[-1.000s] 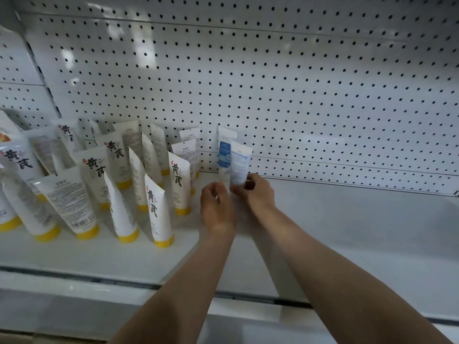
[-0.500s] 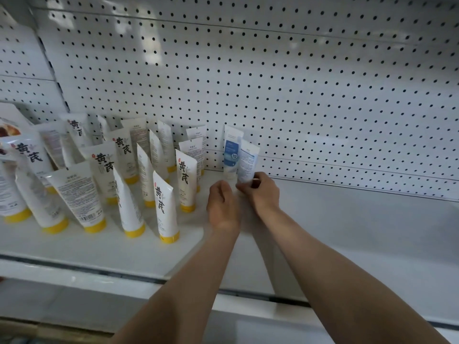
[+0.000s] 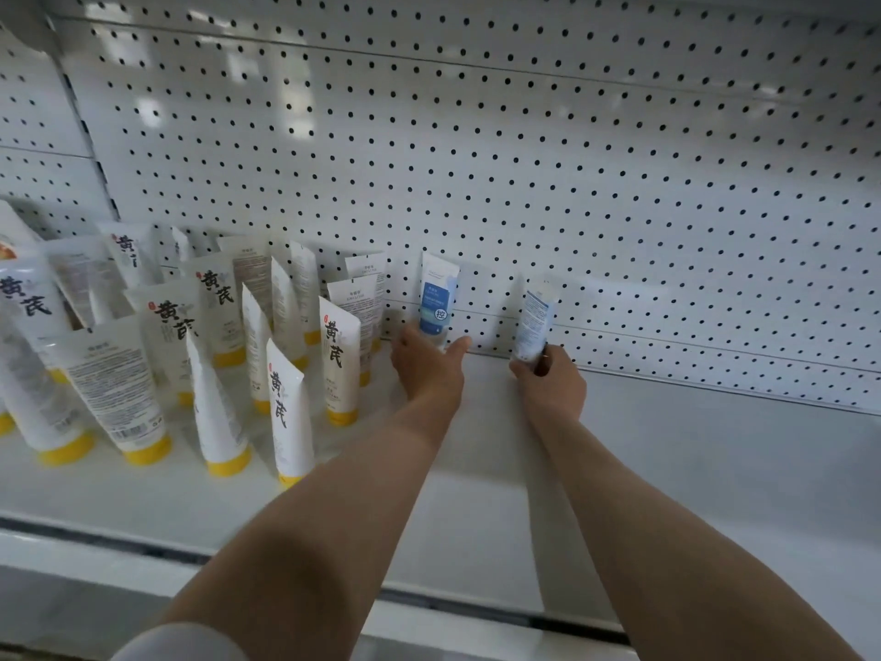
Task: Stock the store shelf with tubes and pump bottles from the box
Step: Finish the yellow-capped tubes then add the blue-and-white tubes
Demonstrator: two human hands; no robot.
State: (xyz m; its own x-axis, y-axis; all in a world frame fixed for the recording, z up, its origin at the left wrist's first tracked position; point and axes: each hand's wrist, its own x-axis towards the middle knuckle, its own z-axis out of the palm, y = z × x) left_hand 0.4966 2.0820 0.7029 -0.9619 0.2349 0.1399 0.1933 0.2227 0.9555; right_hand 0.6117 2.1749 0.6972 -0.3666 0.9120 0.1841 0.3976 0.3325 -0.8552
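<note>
Blue tubes, two: my left hand (image 3: pixel 429 362) steadies one blue tube (image 3: pixel 438 300) upright against the pegboard (image 3: pixel 572 159) at frame centre, thumb and fingers spread round its base; my right hand (image 3: pixel 548 384) pinches the second tube (image 3: pixel 536 322) just right of it, set apart, I judge, to start a row. Yellow-capped tubes (image 3: pixel 333 355), roughly fifteen, crowd the shelf (image 3: pixel 715 446) at left, caps down so they stand.

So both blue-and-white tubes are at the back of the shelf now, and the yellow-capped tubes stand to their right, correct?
Not quite. The head view shows the yellow-capped tubes standing to the left of the two blue-and-white tubes, not the right. Both blue-and-white tubes are at the back of the shelf, each held by a hand.
</note>
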